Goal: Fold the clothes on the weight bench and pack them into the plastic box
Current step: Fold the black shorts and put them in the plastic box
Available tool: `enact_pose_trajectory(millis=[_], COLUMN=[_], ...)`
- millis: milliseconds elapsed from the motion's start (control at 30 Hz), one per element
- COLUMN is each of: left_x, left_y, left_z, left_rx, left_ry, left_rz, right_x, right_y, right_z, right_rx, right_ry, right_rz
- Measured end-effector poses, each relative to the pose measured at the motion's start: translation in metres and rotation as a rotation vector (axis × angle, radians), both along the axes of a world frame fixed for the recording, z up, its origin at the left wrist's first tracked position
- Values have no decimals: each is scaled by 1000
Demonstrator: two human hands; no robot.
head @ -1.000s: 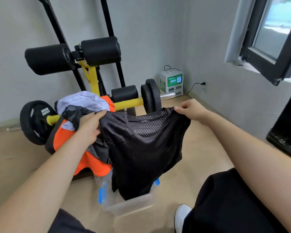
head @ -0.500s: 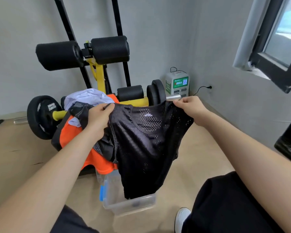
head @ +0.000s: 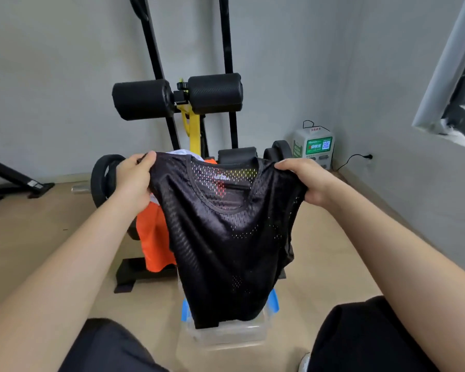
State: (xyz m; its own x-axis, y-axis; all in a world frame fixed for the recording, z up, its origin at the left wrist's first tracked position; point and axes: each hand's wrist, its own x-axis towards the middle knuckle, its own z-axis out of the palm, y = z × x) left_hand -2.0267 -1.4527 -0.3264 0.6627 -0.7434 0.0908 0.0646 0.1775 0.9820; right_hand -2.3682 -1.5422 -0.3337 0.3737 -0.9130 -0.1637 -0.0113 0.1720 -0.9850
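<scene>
**Head view: black mesh jersey (head: 226, 237) held open by its shoulders over the plastic box (head: 226, 340)**

The left hand (head: 134, 181) pinches one shoulder of the jersey, thumb on the near face and fingers curled behind the cloth. The right hand (head: 306, 181) grips the other shoulder in the same way, fingers closed over the fabric. The garment hangs in the air between the two hands, in front of the weight bench (head: 193, 130). Its lower edge reaches the mouth of the clear box on the floor; whether the hem touches the box cannot be told.

Step in hand, as judged: spreading the jersey flat before the first fold. To do this well, both shoulders should be kept level and pulled gently apart, so that the mesh drapes without twist and the side seams fall straight. The loose fold along the right side should be shaken out. The first fold should then bring one shoulder across to the other along the centre line, halving the width.

Orientation: the neckline is uppermost and the hem lowest, so the long axis runs vertically from collar to hem. The short axis runs from hand to hand. The scooped neck opening faces the camera, with a small printed label visible inside the collar.

An orange garment (head: 153, 242) and a white garment (head: 183, 153) lie on the bench behind, not yet folded.
</scene>
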Motion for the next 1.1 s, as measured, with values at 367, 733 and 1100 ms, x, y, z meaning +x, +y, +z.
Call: enact_pose_trajectory(millis=[367,733,1100], left_x=[-54,-91,-83], left_y=[35,50,47], left_z=[-23,-40,-34], left_rx=[80,57,157], left_ry=[-101,-224,-189], left_rz=[-222,-388,-647], right_x=[87,108,90], right_y=[29,47,46], right_z=[-16,-24,-39], right_rx=[-55,-100,-281], right_ry=[-78,-87,-12], right_rz=[46,230,299])
